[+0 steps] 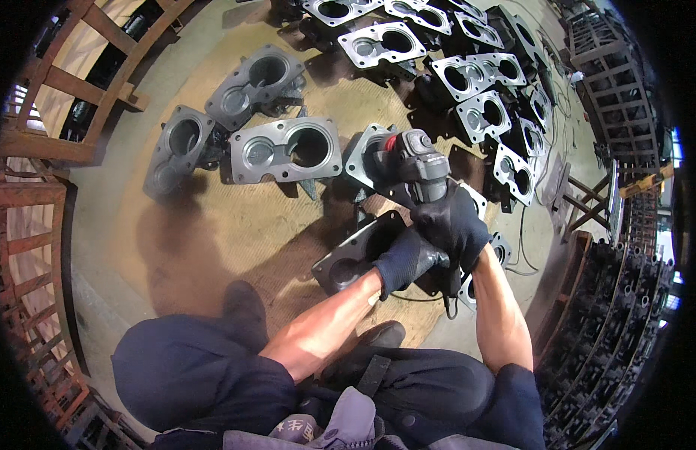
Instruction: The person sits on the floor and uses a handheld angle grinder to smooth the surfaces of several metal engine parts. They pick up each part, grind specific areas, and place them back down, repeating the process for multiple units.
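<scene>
In both gloved hands I hold a dark angle grinder (pixel 425 169). My right hand (pixel 465 219) is wrapped round its body just behind the head. Lower down, my left hand (pixel 409 259) is closed on the rear part, its grip partly hidden. The grinder's head, with a red bit beside it, is over a grey metal casting (pixel 358 161); whether the disc touches it I cannot tell. Another casting (pixel 339 268) lies below my left hand, partly covered. Left of the grinder sits a casting (pixel 252 155) with a flat, bright top and two round openings.
More castings (pixel 247 94) stand at the left, and several rows (pixel 483 116) fill the far right. A cable (pixel 522 244) runs over the floor there. Rusty metal frames (pixel 44 146) line the left side; stacked dark parts (pixel 618 315) stand at the right. My shoe (pixel 382 334) is close by.
</scene>
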Tool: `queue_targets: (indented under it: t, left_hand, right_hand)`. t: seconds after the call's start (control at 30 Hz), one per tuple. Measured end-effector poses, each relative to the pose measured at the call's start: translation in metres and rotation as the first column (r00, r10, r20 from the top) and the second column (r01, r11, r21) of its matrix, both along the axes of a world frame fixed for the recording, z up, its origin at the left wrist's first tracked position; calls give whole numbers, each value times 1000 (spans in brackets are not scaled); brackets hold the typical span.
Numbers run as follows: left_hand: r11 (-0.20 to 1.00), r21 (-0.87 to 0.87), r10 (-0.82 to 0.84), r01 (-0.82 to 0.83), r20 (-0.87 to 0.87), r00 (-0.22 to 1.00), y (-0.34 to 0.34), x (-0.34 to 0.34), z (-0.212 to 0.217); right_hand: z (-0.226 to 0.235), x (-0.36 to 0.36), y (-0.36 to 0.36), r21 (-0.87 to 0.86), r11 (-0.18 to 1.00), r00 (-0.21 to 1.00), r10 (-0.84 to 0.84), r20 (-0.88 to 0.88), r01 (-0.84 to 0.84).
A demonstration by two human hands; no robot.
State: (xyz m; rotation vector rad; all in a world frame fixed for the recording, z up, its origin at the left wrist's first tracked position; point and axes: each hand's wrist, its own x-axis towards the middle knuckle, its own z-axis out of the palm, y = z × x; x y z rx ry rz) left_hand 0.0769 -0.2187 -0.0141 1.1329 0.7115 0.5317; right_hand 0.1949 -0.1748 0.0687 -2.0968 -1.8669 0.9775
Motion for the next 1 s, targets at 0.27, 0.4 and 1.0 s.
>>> queue_targets:
  t: [0.27,0.4,1.0]
  left_hand:
    - [998,14,-58,59,-66,996,-15,8,2]
    - [911,216,-271,351,-328,905,22,-22,68]
    - [366,477,220,799,-879,424,218,-5,23]
  right_hand:
    - [16,-11,3,-124,990,997,-69,-26,65]
    - [19,34,-28,43,969,946,-226,-231,242]
    - [53,100,-153,-46,588,440,-652,-617,808]
